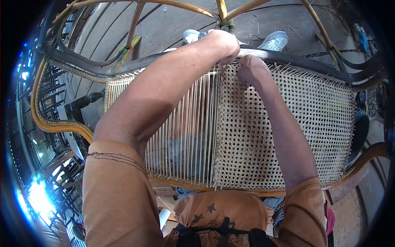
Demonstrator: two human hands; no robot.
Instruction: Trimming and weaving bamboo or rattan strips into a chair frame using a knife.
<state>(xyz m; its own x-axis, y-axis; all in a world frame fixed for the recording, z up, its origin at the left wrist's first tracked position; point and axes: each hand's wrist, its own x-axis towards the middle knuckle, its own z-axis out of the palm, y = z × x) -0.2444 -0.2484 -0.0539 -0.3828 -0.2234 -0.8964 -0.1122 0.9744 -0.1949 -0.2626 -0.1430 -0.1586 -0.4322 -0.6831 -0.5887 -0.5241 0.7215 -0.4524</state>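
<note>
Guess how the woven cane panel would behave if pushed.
The woven cane panel would probably flex slightly rather than flop, since its edges appear fastened to the frame. It looks light, being thin and full of holes.

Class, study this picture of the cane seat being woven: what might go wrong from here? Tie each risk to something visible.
The left forearm passes over the long strands without cross-weave, so it might snag or shift them. Strand ends stick out along the dark rail, and could prick the right hand. The left hand's fingers are largely hidden, so a misplaced strand might go unnoticed.
</note>
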